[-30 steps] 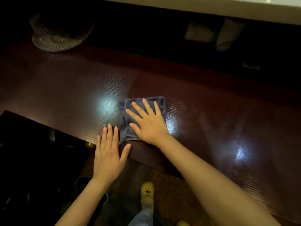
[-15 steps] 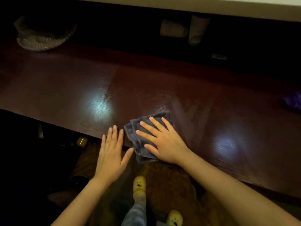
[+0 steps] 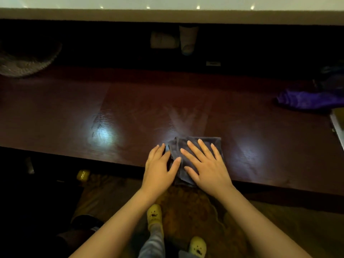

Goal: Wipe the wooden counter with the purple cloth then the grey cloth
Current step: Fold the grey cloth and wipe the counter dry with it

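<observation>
The folded grey cloth (image 3: pixel 208 144) lies at the front edge of the dark wooden counter (image 3: pixel 74 112). My right hand (image 3: pixel 206 164) presses flat on the cloth, fingers spread. My left hand (image 3: pixel 160 164) lies flat beside it on the counter's edge, its thumb touching the cloth's left side. The purple cloth (image 3: pixel 305 99) sits crumpled at the far right of the counter, apart from both hands.
A woven basket (image 3: pixel 24 60) stands at the back left. Pale containers (image 3: pixel 175 41) and a small socket plate (image 3: pixel 213 63) sit along the dark back wall. A metal edge (image 3: pixel 337 127) juts in at the right. Below the counter are a rug and yellow slippers (image 3: pixel 154 215).
My right hand has slid the grey cloth rightward along the front edge. My left hand followed and now touches the cloth. The purple cloth has come fully into view.
</observation>
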The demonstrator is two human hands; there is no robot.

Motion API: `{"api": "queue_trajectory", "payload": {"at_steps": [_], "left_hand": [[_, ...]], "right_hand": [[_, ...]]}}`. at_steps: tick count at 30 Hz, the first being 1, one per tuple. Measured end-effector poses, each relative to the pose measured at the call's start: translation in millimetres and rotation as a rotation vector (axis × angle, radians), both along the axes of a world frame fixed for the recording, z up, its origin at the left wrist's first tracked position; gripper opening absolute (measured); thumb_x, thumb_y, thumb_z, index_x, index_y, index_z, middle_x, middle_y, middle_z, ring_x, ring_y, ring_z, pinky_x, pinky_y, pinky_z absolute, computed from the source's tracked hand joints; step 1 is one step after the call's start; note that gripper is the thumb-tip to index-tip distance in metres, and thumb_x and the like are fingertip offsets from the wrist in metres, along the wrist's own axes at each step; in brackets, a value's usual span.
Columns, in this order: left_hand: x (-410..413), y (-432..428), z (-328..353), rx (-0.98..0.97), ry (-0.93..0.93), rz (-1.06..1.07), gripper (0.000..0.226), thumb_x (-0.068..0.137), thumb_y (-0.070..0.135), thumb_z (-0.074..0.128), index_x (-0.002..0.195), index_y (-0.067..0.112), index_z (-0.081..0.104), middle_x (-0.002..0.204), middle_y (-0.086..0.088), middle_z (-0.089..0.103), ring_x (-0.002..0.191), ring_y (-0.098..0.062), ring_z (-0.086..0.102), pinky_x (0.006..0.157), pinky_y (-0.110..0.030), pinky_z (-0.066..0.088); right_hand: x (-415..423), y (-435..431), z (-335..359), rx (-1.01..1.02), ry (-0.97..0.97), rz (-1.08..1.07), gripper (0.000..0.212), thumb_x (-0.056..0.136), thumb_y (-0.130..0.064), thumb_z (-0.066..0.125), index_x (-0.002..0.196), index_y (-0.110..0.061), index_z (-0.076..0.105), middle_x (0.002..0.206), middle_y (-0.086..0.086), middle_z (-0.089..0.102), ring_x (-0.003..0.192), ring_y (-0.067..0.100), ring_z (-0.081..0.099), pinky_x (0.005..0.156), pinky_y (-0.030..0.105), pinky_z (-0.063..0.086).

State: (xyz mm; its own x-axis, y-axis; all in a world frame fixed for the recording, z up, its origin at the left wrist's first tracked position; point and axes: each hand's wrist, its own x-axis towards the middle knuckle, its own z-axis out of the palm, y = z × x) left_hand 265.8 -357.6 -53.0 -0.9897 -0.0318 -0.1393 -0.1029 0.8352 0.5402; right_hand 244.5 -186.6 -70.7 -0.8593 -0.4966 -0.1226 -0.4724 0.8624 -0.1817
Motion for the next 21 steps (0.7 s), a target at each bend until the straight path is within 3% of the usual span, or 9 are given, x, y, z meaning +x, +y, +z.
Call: {"api": "queue_trajectory", "payload": {"at_steps": [2,4,7,11,14,18,21], "left_hand": [[-12,12,7,0.019,0.013,0.075,0.045,0.088,0.043,0.048,0.119,0.012,0.058,0.13,-0.007,0.053,0.127,-0.024,0.037,0.103,-0.031,0.03],[-22,23,14,0.106,-0.085,0.168,0.041,0.084,0.036,0.056,0.112,0.006,0.055,0.122,-0.01,0.053,0.118,-0.028,0.044,0.095,-0.033,0.037],[-33,34,22,0.309,-0.31,0.332,0.056,0.08,0.031,0.063,0.126,0.006,0.041,0.127,-0.011,0.046,0.108,-0.03,0.052,0.087,-0.04,0.049],[-39,43,27,0.531,-0.356,0.547,0.057,0.076,0.019,0.068,0.123,0.005,0.039,0.112,-0.012,0.055,0.09,-0.026,0.055,0.079,-0.038,0.051],[-43,43,28,0.737,-0.401,0.694,0.061,0.066,0.016,0.074,0.119,0.003,0.045,0.116,-0.016,0.058,0.096,-0.032,0.059,0.082,-0.041,0.054],[-46,40,31,0.759,-0.443,0.646,0.06,0.058,0.014,0.077,0.112,0.004,0.054,0.11,-0.017,0.063,0.094,-0.033,0.063,0.084,-0.046,0.055],[-46,40,34,0.762,-0.401,0.59,0.045,0.07,0.009,0.071,0.108,0.012,0.048,0.098,-0.007,0.061,0.089,-0.027,0.061,0.081,-0.042,0.055]], "right_hand": [[-1,0,6,-0.121,-0.06,-0.023,0.062,0.088,-0.058,0.027,0.145,-0.036,0.025,0.157,-0.011,0.015,0.146,0.017,0.007,0.117,0.043,0.0],[-3,3,16,-0.346,-0.176,-0.118,0.066,0.087,-0.058,0.035,0.146,-0.032,0.024,0.156,-0.012,0.008,0.145,0.01,-0.001,0.12,0.039,0.001],[3,17,32,-0.608,-0.063,-0.494,0.057,0.089,-0.036,0.054,0.14,-0.015,0.039,0.149,0.0,0.035,0.14,0.019,0.026,0.114,0.033,0.024],[7,19,34,-0.53,-0.224,-0.822,0.065,0.086,-0.027,0.063,0.141,-0.009,0.032,0.136,0.012,0.042,0.127,0.029,0.039,0.106,0.039,0.037],[-1,12,33,-0.585,-0.285,-0.956,0.068,0.082,-0.025,0.068,0.138,-0.008,0.035,0.13,0.013,0.048,0.123,0.031,0.046,0.103,0.042,0.042],[-11,7,34,-0.583,-0.407,-1.015,0.049,0.08,-0.024,0.069,0.122,-0.007,0.048,0.122,0.014,0.057,0.113,0.033,0.054,0.087,0.038,0.048],[-15,6,35,-0.553,-0.447,-1.015,0.051,0.077,-0.032,0.068,0.117,-0.008,0.049,0.122,0.013,0.056,0.116,0.034,0.049,0.091,0.041,0.047]]}}
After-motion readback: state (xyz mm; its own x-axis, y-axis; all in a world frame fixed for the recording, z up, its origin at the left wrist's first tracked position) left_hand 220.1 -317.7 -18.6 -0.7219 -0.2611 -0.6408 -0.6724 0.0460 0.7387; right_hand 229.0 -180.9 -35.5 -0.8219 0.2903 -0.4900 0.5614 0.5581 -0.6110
